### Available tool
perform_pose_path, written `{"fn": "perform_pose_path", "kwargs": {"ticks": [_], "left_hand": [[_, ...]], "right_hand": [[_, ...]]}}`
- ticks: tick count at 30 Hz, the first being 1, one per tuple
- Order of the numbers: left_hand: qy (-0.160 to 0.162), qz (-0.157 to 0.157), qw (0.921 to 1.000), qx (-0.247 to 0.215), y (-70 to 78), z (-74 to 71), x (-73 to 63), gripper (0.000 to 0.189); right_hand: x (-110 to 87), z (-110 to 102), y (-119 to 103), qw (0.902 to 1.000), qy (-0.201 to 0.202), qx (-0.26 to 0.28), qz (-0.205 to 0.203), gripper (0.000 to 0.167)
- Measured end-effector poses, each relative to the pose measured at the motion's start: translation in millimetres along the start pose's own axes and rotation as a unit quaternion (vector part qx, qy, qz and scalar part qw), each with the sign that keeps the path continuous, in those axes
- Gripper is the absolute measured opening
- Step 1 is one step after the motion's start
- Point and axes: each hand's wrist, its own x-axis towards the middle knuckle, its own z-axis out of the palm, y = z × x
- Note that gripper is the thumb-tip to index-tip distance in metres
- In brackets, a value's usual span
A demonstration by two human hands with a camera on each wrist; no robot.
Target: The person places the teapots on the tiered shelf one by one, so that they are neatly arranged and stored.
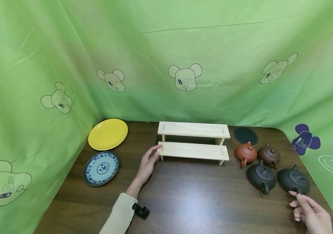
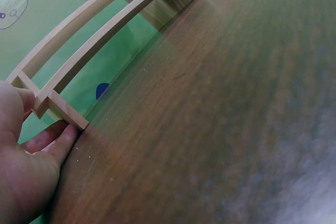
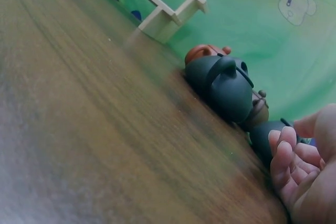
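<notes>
**A:** so what's each hand up to here? The left hand (image 1: 148, 161) is at the left end of the two-step wooden shelf (image 1: 194, 143), right?

**B:** yep, thumb on the end of the lower step, the other fingers (image 2: 52, 142) lying fairly straight against the leg at that end, down at table level. It's touching the wood, not really wrapped round it. The shelf stands upright mid-table (image 1: 184, 195), close to the green backdrop (image 1: 166, 48).

**A:** and the right hand (image 1: 311, 211)?

**B:** bottom right, fingers loosely curled, holding nothing. Its fingertips sit just beside the near right dark teapot (image 1: 293, 180); can't tell if they actually touch it.

**A:** how many teapots?

**B:** four, clustered right of the shelf: that one, another dark teapot (image 1: 261, 176) just left of it, and behind them an orange-red teapot (image 1: 246, 153) and a brown teapot (image 1: 269, 156). A black round coaster (image 1: 245, 135) lies behind those.

**A:** left side?

**B:** a yellow plate (image 1: 108, 134) near the back corner, and a blue patterned plate (image 1: 101, 168) just in front of it.
</notes>
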Motion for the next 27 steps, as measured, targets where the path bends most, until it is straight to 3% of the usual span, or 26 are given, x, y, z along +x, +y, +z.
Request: {"fn": "perform_pose_path", "kwargs": {"ticks": [5,12,16,22,27], "left_hand": [[0.005,0.003,1.0,0.006,-0.6,-0.2,-0.8,0.037],[0.0,0.0,1.0,0.003,-1.3,-0.4,0.3,0.037],[0.0,0.007,1.0,0.006,-1.9,-0.3,0.0,0.037],[0.003,0.006,0.9998,0.018,-2.1,-0.1,-0.3,0.037],[0.004,0.003,0.9998,0.018,-2.1,0.4,0.6,0.037]], "right_hand": [[0.9,4,-2,0.9997,0.022,0.01,0.002,0.039],[-1.9,10,-5,0.9908,0.123,-0.032,0.048,0.033],[-2.6,11,-5,0.9864,0.154,-0.016,0.055,0.028],[-3.7,15,-2,0.984,0.172,0.044,0.011,0.023],[-4.3,24,-3,0.9765,0.2,0.077,-0.025,0.021]]}}
